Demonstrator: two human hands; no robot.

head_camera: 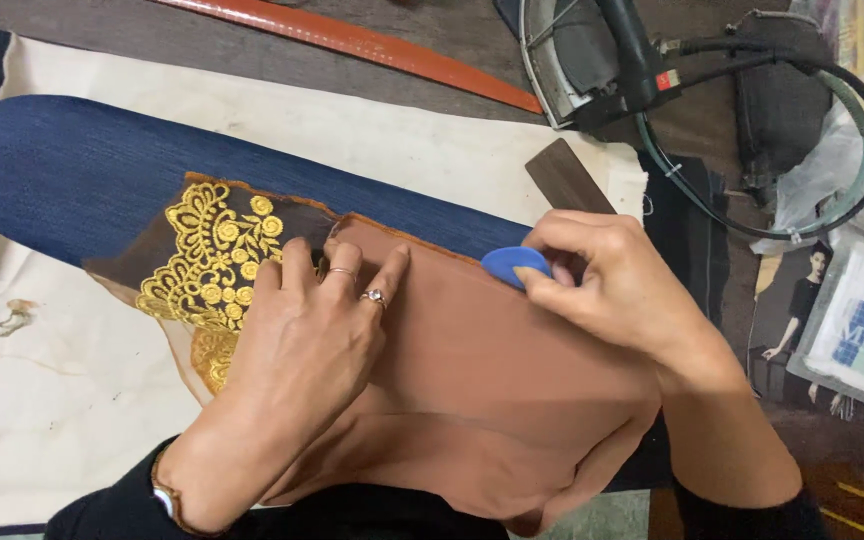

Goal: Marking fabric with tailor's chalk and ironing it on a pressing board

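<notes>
Left hand (304, 335) is lying flat, fingers spread, pressing brown fabric (482, 370) beside the gold lace (214, 262); right hand (607, 285) is pinching blue chalk (514, 264) between fingertips.

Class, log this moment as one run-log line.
left hand: flat on brown fabric | right hand: pinching blue chalk at fabric edge | under: blue sleeve board

There's an iron (592, 60) sitting up top with its cable (852, 120) looping around, an orange strip (352, 40) lying diagonally, and magazines (832, 320) piling up on the right.
</notes>
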